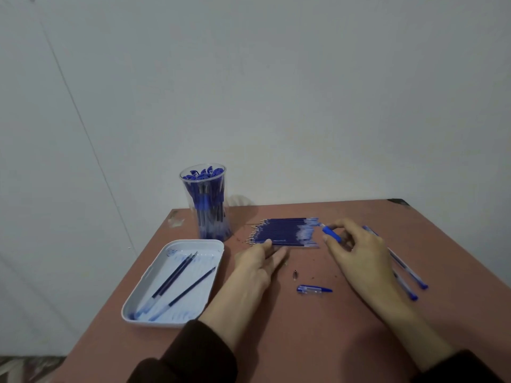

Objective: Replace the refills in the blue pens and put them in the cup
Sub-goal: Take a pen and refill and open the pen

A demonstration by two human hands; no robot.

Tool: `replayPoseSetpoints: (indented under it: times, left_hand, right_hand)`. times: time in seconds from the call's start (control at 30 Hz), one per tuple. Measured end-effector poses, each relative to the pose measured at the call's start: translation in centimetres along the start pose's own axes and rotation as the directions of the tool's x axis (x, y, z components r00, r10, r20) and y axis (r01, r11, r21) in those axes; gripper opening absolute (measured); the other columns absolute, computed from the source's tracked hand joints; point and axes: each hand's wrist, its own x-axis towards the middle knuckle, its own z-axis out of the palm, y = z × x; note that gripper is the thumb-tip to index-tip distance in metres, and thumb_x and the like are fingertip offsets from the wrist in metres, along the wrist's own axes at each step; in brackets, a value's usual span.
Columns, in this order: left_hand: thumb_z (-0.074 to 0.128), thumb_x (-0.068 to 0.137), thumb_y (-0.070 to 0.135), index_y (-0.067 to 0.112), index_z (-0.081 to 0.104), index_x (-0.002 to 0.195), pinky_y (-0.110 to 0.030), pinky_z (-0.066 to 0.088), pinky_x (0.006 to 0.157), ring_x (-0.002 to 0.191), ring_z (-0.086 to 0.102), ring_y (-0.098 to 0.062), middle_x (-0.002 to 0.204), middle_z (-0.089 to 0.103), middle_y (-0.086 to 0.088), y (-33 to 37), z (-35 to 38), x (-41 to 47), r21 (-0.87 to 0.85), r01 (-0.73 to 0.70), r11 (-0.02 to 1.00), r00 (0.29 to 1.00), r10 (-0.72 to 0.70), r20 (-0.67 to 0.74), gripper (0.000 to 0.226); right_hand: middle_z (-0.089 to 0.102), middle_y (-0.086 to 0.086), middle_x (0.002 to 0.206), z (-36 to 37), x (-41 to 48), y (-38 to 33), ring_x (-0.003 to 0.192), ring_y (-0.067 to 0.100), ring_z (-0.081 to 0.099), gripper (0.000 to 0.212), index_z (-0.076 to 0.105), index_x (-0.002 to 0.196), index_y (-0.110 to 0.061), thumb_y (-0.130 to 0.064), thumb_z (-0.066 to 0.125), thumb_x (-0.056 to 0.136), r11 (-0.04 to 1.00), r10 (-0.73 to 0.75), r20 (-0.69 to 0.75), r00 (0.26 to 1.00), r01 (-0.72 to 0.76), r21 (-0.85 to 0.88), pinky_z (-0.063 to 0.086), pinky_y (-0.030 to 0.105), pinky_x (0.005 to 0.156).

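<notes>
The step in hand is fetching a fresh refill for an opened pen. On the reddish-brown worktop [304, 341], the left hand [260, 261] reaches forward with its fingers straight, its grip spread apart and clamped on nothing, the fingertips [267, 241] touching the near left end of a flat row of dark blue refills [284, 232]. Just right of that row, the right hand [356, 250] has its grip curled round a clear plastic pen barrel with a blue rubber sleeve [331, 234], the barrel's front end pointing toward the refills.

A tall clear plastic cup [188, 194], already packed with blue pens, stands at the far left of the worktop, behind a white rectangular tray [204, 255] holding three loose refills [177, 275], likely spent ones. A blue-and-clear pen cap [313, 289] and a small dark tip piece [295, 275] lie between the hands. Two capped blue pens [406, 272] lie partly under the right hand.

Next, the left hand probably needs to separate one refill from the row without scattering the others, then align it with the barrel's opening, a fine two-handed move.
</notes>
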Motion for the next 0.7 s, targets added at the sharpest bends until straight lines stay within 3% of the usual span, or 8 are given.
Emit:
replayPoseSetpoints:
  times: [0.07, 0.13, 0.2, 0.3, 0.5, 0.6, 0.7]
  left_hand:
    - [0.039, 0.094, -0.012, -0.013, 0.052, 0.095, -0.046, 0.041, 0.101, 0.096, 0.055, -0.039, 0.081, 0.054, -0.024, 0.0, -0.2, -0.2, 0.039, 0.011, 0.999, 1.0, -0.011, 0.002, 0.013]
    - [0.038, 0.096, -0.011, -0.017, 0.048, 0.116, -0.044, 0.037, 0.106, 0.113, 0.053, -0.042, 0.096, 0.057, -0.03, 0.1, -0.4, -0.2, 0.05, 0.024, 0.998, 1.0, -0.025, 0.012, 0.024]
    - [0.037, 0.096, -0.011, -0.015, 0.049, 0.114, -0.044, 0.036, 0.107, 0.121, 0.05, -0.043, 0.112, 0.057, -0.033, 0.1, -0.5, -0.3, 0.031, 0.033, 0.999, 0.999, -0.033, 0.02, 0.022]
    - [0.035, 0.096, -0.011, -0.01, 0.052, 0.091, -0.043, 0.034, 0.109, 0.124, 0.048, -0.041, 0.126, 0.052, -0.032, 0.3, -0.4, -0.8, -0.014, 0.056, 0.998, 0.998, -0.056, 0.028, 0.018]
    - [0.033, 0.097, -0.01, -0.014, 0.052, 0.107, -0.044, 0.032, 0.111, 0.126, 0.046, -0.04, 0.133, 0.047, -0.032, 0.6, -0.3, -1.2, -0.028, 0.061, 0.998, 0.998, -0.061, 0.01, 0.022]
    - [0.031, 0.097, -0.007, -0.016, 0.043, 0.126, -0.045, 0.031, 0.111, 0.128, 0.044, -0.04, 0.136, 0.045, -0.031, 0.8, -0.5, -1.0, -0.054, 0.083, 0.995, 0.997, -0.083, 0.009, 0.032]
    - [0.028, 0.097, -0.005, -0.016, 0.035, 0.132, -0.047, 0.031, 0.111, 0.13, 0.041, -0.041, 0.139, 0.041, -0.031, 0.8, -0.4, -0.9, -0.107, 0.109, 0.988, 0.994, -0.11, 0.0, 0.037]
  right_hand:
    - [0.061, -0.003, 0.063, 0.0, -0.1, 0.0, 0.064, 0.015, 0.058, 0.017, 0.058, 0.081, -0.035, -0.023, 0.069, 0.082, 1.0, -0.002, -0.007, 1.0, 0.002, 0.001, 0.05, 0.035, 0.061]
    - [0.06, -0.003, 0.062, 0.0, -0.1, 0.1, 0.063, 0.015, 0.057, 0.018, 0.057, 0.08, -0.036, -0.023, 0.069, 0.082, 1.0, -0.001, -0.005, 1.0, 0.001, -0.003, 0.05, 0.036, 0.06]
    - [0.057, -0.005, 0.06, 0.1, -0.1, 0.1, 0.061, 0.013, 0.055, 0.018, 0.056, 0.081, -0.036, -0.023, 0.068, 0.083, 1.0, 0.001, 0.007, 1.0, -0.001, -0.007, 0.049, 0.035, 0.058]
    - [0.057, -0.007, 0.061, 0.1, -0.1, 0.2, 0.062, 0.013, 0.056, 0.013, 0.059, 0.084, -0.034, -0.024, 0.068, 0.083, 1.0, 0.004, 0.016, 1.0, -0.004, -0.013, 0.05, 0.035, 0.06]
    - [0.057, -0.006, 0.06, 0.0, -0.2, 0.2, 0.062, 0.017, 0.057, 0.013, 0.058, 0.083, -0.033, -0.025, 0.068, 0.084, 1.0, -0.017, 0.026, 1.0, 0.018, -0.022, 0.052, 0.038, 0.059]
    - [0.057, -0.003, 0.058, 0.1, -0.3, 0.2, 0.06, 0.02, 0.057, 0.014, 0.058, 0.082, -0.033, -0.022, 0.068, 0.083, 1.0, -0.024, 0.024, 0.999, 0.025, -0.017, 0.052, 0.04, 0.058]
    - [0.056, -0.004, 0.057, 0.3, -0.2, 0.5, 0.059, 0.019, 0.057, 0.015, 0.059, 0.081, -0.034, -0.023, 0.069, 0.082, 0.999, -0.024, 0.017, 1.0, 0.025, -0.025, 0.052, 0.041, 0.059]
